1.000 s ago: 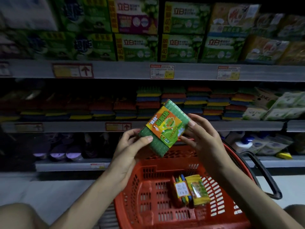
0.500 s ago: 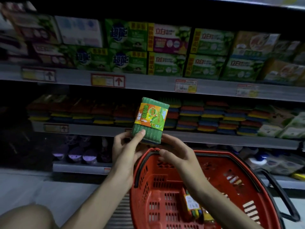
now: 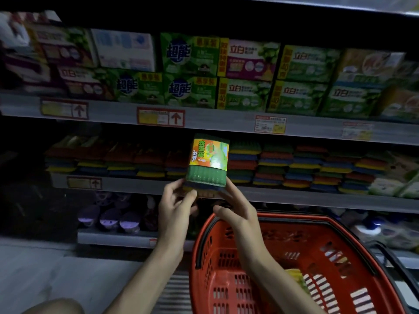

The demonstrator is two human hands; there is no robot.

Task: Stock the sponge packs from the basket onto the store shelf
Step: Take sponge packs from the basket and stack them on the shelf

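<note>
1. At the middle shelf [image 3: 294,197], the sponge pack [image 3: 207,163] now stands upright with its label facing out. A second ago it was tilted low over the red basket [image 3: 294,219]; it has since risen level with the stacked sponges [image 3: 294,168].
2. Meaning for the task: the carry looks almost done, and setting the pack among the stacks appears to be next.
3. Left hand [image 3: 174,211]: closed, its thumb and fingers pinching the pack's lower left corner.
4. Right hand [image 3: 235,209]: mostly open, with near-straight fingers bracing the lower right edge and the thumb clear.
5. Basket contents: at least one yellow pack [image 3: 294,275] remains inside.
</note>
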